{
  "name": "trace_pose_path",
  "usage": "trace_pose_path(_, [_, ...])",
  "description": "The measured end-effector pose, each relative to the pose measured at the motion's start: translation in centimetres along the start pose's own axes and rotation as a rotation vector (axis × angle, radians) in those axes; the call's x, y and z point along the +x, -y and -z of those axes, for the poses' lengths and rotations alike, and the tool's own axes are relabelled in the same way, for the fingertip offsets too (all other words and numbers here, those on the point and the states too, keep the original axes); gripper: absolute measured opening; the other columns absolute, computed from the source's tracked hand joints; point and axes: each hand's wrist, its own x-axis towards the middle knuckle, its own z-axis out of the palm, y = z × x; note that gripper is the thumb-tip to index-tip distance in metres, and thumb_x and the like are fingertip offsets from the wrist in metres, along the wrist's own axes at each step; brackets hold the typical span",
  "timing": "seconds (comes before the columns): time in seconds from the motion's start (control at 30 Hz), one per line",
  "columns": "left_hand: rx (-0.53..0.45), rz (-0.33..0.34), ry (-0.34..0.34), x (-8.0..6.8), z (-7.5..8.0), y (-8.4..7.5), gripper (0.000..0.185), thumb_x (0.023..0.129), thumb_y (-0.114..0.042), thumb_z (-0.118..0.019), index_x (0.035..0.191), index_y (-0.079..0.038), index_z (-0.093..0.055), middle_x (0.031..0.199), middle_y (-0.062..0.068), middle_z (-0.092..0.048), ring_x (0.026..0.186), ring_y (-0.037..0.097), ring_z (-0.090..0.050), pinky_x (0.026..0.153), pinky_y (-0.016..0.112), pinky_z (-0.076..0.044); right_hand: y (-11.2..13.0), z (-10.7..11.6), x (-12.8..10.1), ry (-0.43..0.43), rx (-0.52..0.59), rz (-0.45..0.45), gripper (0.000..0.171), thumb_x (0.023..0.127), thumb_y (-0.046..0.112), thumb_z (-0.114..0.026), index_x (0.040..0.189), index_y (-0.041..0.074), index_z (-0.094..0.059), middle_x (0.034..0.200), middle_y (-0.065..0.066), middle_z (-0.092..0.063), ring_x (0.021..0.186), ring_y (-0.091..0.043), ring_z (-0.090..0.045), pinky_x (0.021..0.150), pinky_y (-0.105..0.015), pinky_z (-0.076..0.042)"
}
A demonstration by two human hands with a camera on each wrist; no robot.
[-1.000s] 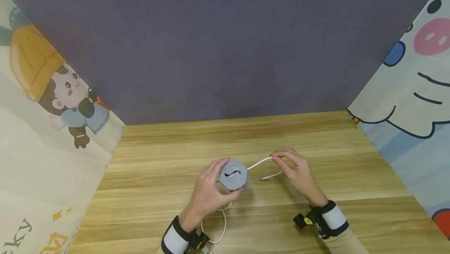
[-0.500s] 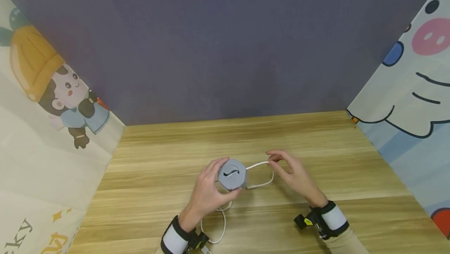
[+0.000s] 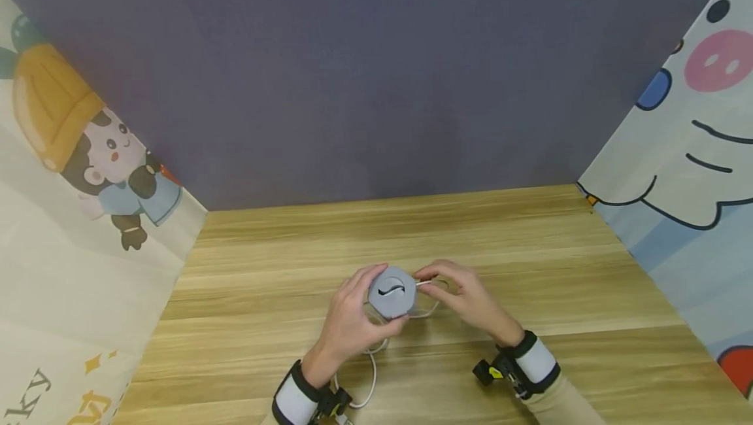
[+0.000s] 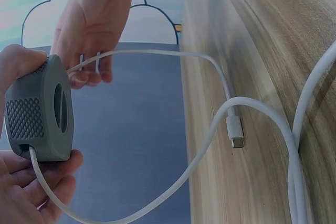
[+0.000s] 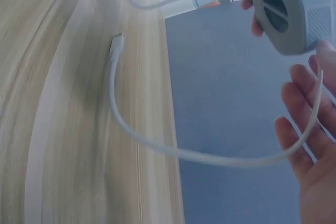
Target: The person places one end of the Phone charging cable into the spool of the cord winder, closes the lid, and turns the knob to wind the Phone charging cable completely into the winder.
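My left hand point(image 3: 344, 327) grips a grey, many-sided cable winder point(image 3: 392, 292) between thumb and fingers, above the table. The winder has an S-shaped slot in its face and, in the left wrist view, a textured side point(image 4: 25, 119). White cable point(image 4: 152, 52) comes out of two opposite sides of it. Close to the winder's right side, my right hand point(image 3: 470, 297) pinches the cable between thumb and index finger. Past that pinch the cable hangs in a loop and ends in a USB-C plug point(image 5: 116, 44). In the head view the winder and left hand hide that plug.
The cable's other length point(image 3: 373, 382) loops below my left hand, with a metal plug point(image 3: 343, 420) partly hidden by the wrist camera. A wooden table point(image 3: 265, 248) meets a dark grey panel point(image 3: 376, 85) behind. Printed cartoon panels point(image 3: 676, 170) stand at both sides.
My right hand has moved left along the cable, up to the winder. The loose cable end has swung left, behind the winder in the head view. My left hand has hardly moved.
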Motion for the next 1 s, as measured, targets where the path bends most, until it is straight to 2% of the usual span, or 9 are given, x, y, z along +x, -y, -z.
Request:
trace_pose_path(0.17, [-0.001,-0.005,-0.005,0.0,0.1,0.1,0.082,0.068,-0.036,-0.092,0.137,-0.004,-0.06,0.131,0.008,-0.068,0.111,0.023,-0.067,0.091,0.046,-0.058,0.1,-0.5,0.6,-0.046,0.008,0.117,0.036,0.083,-0.015,-0.074,0.109,0.009,-0.076,0.101,-0.004,-0.076,0.094,-0.016,-0.07,0.087,-0.022,-0.057])
trace_pose_path(0.3, [0.0,-0.006,-0.006,-0.1,0.1,0.1,0.082,0.068,-0.036,-0.093,0.137,-0.004,-0.061,0.13,0.008,-0.068,0.111,0.023,-0.067,0.091,0.045,-0.058,0.0,-0.7,0.7,-0.078,-0.005,0.157,0.035,0.08,-0.017,-0.075,0.104,0.009,-0.077,0.096,-0.004,-0.076,0.089,-0.016,-0.07,0.084,-0.02,-0.057])
trace_pose_path(0.73, [0.004,-0.002,-0.001,-0.1,0.1,0.1,0.083,0.068,-0.037,-0.093,0.137,-0.004,-0.06,0.13,0.008,-0.068,0.11,0.023,-0.067,0.091,0.044,-0.058,-0.1,-0.2,0.2,-0.112,-0.048,0.115,0.032,0.082,-0.014,-0.075,0.103,0.01,-0.076,0.098,-0.003,-0.076,0.091,-0.016,-0.07,0.087,-0.02,-0.056])
trace_pose_path(1.0, [0.001,0.018,-0.009,-0.2,0.4,0.2,0.083,0.067,-0.037,-0.094,0.137,-0.005,-0.06,0.13,0.008,-0.068,0.111,0.023,-0.067,0.09,0.044,-0.058,-0.4,0.4,-0.1,-0.15,-0.084,0.066,0.028,0.084,-0.011,-0.076,0.101,0.011,-0.077,0.096,-0.002,-0.075,0.09,-0.013,-0.07,0.084,-0.021,-0.056])
